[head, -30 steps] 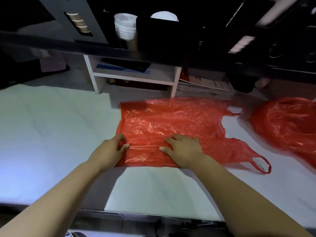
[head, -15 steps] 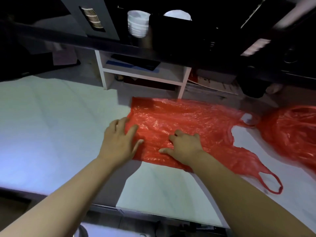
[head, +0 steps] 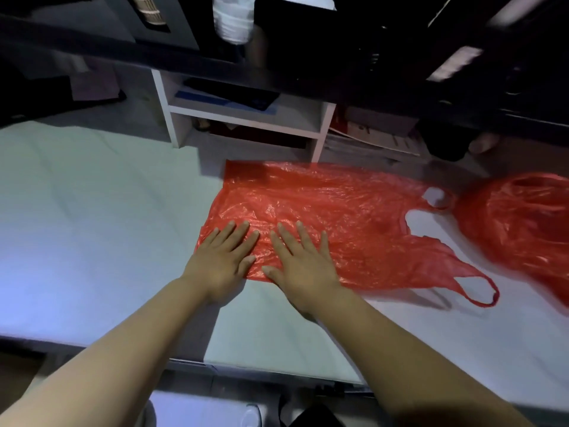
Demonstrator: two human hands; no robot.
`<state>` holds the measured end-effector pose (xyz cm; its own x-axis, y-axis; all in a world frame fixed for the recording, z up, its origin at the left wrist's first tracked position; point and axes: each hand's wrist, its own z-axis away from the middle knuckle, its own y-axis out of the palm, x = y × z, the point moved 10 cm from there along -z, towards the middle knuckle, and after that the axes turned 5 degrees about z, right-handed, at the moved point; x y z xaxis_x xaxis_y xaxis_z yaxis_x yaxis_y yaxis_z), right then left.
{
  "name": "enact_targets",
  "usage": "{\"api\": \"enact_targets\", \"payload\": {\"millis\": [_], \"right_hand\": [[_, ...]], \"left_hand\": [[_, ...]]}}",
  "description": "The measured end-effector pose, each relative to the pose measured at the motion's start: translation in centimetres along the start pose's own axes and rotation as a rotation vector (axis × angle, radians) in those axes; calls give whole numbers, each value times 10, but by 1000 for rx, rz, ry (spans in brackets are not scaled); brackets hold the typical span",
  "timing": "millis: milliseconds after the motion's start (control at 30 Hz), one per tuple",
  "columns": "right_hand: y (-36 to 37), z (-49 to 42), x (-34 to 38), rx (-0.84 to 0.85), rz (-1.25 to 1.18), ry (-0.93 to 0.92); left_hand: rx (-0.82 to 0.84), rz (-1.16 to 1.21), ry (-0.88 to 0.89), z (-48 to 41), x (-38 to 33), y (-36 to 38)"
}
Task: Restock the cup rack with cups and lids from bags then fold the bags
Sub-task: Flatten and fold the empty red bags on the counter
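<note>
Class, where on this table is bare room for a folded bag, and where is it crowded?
Free: the wide table stretch left of the left hand; the near strip right of the right hand, this side of the flat bag. Crowded: far right, by the crumpled bag.

flat bag (head: 338,217): thin red plastic, glossy, crinkled | bag far right (head: 523,217): same shiny red film, rumpled | table (head: 92,226): white, matt, smooth | shelf unit (head: 246,118): white painted board, matt | cups (head: 232,20): white, ribbed
</note>
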<state>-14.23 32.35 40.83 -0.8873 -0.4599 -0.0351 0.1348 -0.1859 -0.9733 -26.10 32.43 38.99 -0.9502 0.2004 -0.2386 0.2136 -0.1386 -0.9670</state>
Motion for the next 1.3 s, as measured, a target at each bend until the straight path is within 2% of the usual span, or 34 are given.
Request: {"api": "enact_targets", "payload": {"millis": [133, 333, 600, 733, 833, 933, 1033, 1100, 1200, 1300], "right_hand": [[29, 20, -28, -22, -95, 55], [42, 44, -97, -42, -94, 210], [55, 86, -184, 14, -134, 563], [52, 92, -190, 53, -102, 641], [30, 94, -177, -28, -56, 691], [7, 85, -132, -125, -83, 501], [1, 74, -72, -109, -76, 192], [8, 69, -48, -83, -42, 62], [22, 62, -40, -2, -51, 41], [23, 59, -42, 8, -45, 64]], "left_hand": [[12, 12, 5, -1, -2, 2], [12, 12, 18, -1, 1, 4], [24, 19, 29, -1, 2, 6], [20, 62, 31, 3, 1, 3], [-25, 194, 40, 10, 2, -5], [-114, 249, 90, 14, 0, -15], [-114, 238, 164, 15, -6, -18], [-89, 213, 226, 16, -9, -17], [-102, 219, 254, 20, -9, -21], [-158, 172, 281, 23, -14, -31]]}}
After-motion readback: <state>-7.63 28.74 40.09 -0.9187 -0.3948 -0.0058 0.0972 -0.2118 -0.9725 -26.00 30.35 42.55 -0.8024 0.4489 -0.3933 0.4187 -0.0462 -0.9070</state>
